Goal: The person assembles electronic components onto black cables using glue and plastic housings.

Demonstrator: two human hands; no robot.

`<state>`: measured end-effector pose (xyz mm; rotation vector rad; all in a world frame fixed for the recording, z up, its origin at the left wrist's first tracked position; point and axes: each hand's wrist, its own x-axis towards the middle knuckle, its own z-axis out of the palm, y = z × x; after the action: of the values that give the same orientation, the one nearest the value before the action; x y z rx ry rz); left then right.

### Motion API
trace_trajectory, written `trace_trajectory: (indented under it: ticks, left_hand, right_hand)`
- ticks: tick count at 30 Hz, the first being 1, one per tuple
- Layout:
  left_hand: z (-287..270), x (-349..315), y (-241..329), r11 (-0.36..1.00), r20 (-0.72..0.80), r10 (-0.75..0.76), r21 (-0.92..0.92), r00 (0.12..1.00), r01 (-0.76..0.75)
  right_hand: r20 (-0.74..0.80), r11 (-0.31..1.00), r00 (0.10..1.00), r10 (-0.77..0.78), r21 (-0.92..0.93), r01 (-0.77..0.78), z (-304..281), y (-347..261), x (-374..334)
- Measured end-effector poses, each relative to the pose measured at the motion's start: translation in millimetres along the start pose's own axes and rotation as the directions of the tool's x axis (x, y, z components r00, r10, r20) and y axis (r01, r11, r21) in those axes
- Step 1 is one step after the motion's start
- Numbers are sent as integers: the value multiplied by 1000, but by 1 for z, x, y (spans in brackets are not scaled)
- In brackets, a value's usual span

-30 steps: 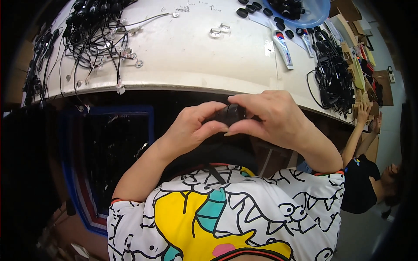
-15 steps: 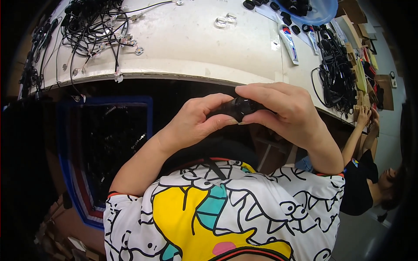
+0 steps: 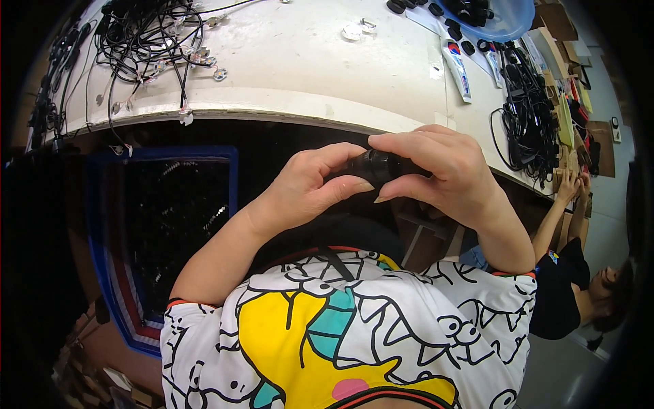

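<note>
Between my two hands is a black cylindrical part [image 3: 377,163], held level just off the table's near edge. My left hand [image 3: 306,185] grips its left end, thumb below and fingers above. Around its right end closes my right hand [image 3: 446,172], with the index finger along the top and the thumb underneath. Much of the part is covered by my fingers, so its exact kind is unclear.
On the white table [image 3: 286,61] lie tangled black cables with small clear ends [image 3: 163,54], two clear rings [image 3: 354,30], tubes [image 3: 458,71], black caps and a blue bowl [image 3: 504,27]. A blue-rimmed bin [image 3: 235,177] stands at left. Another person's hands [image 3: 571,184] work at right.
Both hands keep hold of the black part and stay almost in place. The right thumb has lowered slightly away from it. The table's view has shifted a little.
</note>
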<state>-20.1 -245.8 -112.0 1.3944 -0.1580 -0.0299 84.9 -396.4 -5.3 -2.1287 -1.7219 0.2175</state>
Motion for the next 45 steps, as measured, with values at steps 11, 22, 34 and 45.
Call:
trace_trajectory:
  ticks: [11, 22, 34, 45]
  left_hand:
    - [0, 2, -2, 996, -50, 67, 63, 996, -64]
    - [-1, 4, -4, 994, -45, 79, 81, 996, -75]
    - [-5, 5, -6, 994, -28, 58, 96, 998, -55]
    - [-5, 5, -4, 988, 13, 111, 104, 994, -112]
  right_hand:
    - [40, 999, 999, -35, 20, 34, 3, 4, 1]
    - [55, 996, 998, -42, -75, 46, 1, 6, 2]
    - [95, 999, 995, -11, -51, 16, -1, 11, 4]
    - [55, 989, 988, -148, 38, 146, 2, 13, 5]
